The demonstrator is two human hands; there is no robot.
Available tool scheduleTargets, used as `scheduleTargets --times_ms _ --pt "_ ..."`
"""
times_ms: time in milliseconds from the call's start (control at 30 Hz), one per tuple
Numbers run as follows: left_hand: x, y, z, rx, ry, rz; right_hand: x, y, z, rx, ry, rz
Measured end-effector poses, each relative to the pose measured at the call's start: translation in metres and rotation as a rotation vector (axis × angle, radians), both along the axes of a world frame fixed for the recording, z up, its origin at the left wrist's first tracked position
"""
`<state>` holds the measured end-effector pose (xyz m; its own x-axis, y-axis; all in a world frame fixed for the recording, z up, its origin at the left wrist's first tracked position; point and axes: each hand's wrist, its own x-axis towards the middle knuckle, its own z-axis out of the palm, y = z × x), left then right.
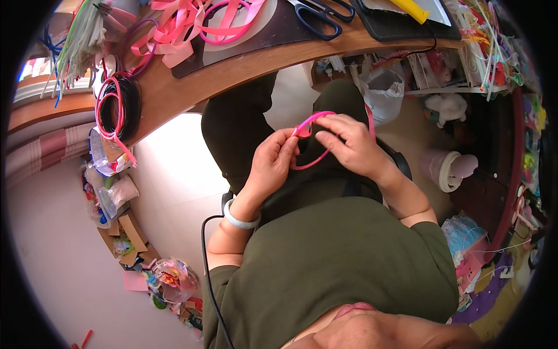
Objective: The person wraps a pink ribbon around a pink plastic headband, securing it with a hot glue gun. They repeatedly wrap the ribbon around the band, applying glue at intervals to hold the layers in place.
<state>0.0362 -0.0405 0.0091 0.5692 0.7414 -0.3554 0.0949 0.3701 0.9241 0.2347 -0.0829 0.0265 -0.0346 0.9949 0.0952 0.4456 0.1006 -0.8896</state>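
Note:
Over the lap, my left hand (272, 157) pinches a thin pink hoop (320, 114) between thumb and fingertips. It also grips a pink ribbon (304, 132) where that loops around the hoop. On the other side, my right hand (348, 141) has its fingers at the hoop's upper rim and its thumb inside the ring. The hoop's lower arc shows between both hands, while its right part is hidden by the right hand. Behind the right hand, a strip of pink ribbon (370, 121) hangs down; I cannot see how it joins the loop.
On the wooden desk (244, 72) ahead lie tangled pink ribbon (178, 50), another pink hoop (209, 37) and dark-handled scissors (320, 26). Black and pink headband-like hoops (117, 109) overhang its left edge. A black cable (207, 257) runs past my left arm. Boxed craft supplies (130, 233) line the floor.

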Motion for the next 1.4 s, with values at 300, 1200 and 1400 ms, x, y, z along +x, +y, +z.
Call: scheduleTargets --times_ms 300,1200,1400 --pt "-0.014 -0.005 0.009 -0.289 -0.176 -0.21 -0.008 -0.013 -0.003 -0.662 0.746 0.12" --pt "-0.005 -0.014 0.006 0.484 0.161 0.093 0.007 -0.013 -0.004 -0.042 0.094 0.106" --pt "-0.002 -0.011 0.005 0.819 0.151 0.099 -0.01 -0.02 -0.007 -0.206 0.177 0.079"
